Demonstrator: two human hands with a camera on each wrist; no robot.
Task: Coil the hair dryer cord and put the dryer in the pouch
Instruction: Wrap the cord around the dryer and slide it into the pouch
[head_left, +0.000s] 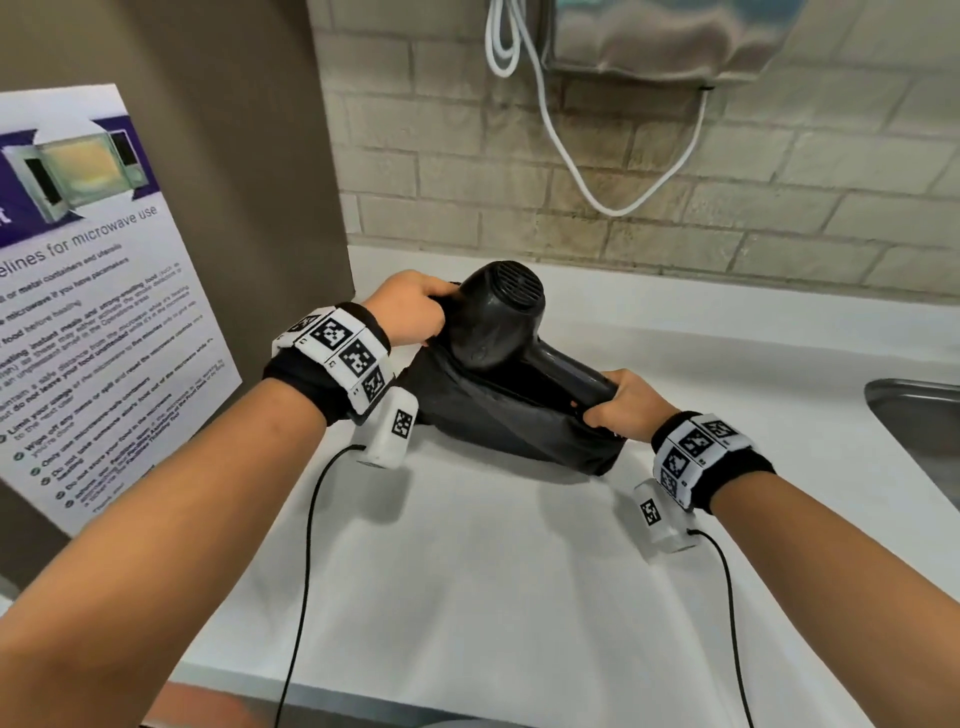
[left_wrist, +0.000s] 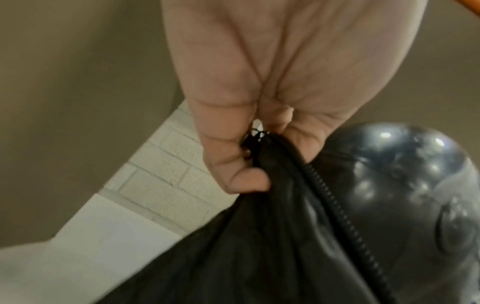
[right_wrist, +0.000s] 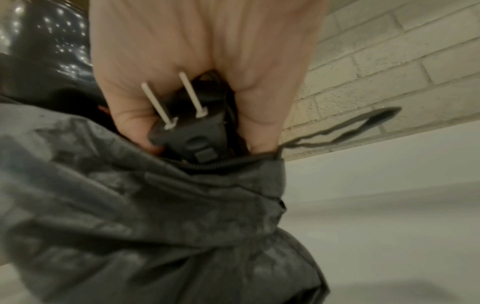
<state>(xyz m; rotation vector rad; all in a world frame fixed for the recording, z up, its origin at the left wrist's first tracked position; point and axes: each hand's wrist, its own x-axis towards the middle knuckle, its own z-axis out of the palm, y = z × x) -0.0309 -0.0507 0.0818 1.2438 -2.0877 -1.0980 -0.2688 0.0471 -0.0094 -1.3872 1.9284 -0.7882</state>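
A black hair dryer (head_left: 498, 317) sits half inside an open black zip pouch (head_left: 498, 426) on the white counter (head_left: 467, 561). Its round body sticks up and its handle slants right. My left hand (head_left: 431, 312) pinches the pouch's left zipper end, shown close in the left wrist view as hand (left_wrist: 254, 162), pouch (left_wrist: 246, 257) and dryer (left_wrist: 402, 185). My right hand (head_left: 613, 400) grips the end of the handle at the pouch's right end. In the right wrist view the two-pronged plug (right_wrist: 187, 133) and bunched cord lie inside its curled fingers, just above the pouch (right_wrist: 155, 216) zipper.
A brown panel with a microwave poster (head_left: 93, 291) stands close on the left. A steel sink (head_left: 919, 415) is at the right edge. On the brick wall behind, a white cable (head_left: 597, 171) hangs from a metal box (head_left: 665, 41). The pouch's strap loop (right_wrist: 350, 127) trails right.
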